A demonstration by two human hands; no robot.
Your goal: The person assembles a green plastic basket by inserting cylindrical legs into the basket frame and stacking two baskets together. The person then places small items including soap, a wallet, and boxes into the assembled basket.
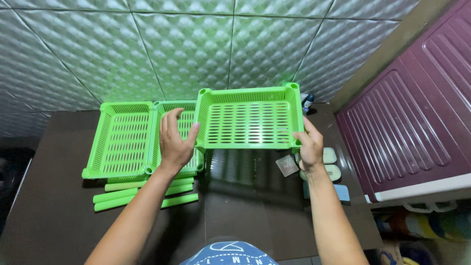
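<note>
holding a green slotted tray (250, 118) tilted above the dark table (59, 206), the left hand (175, 140) and right hand (310, 147) each grip a near corner; level, even grips would likely keep it steady. two more trays (120, 140) and green rods (142, 194) lie left, below a quilted white wall (186, 44).
</note>
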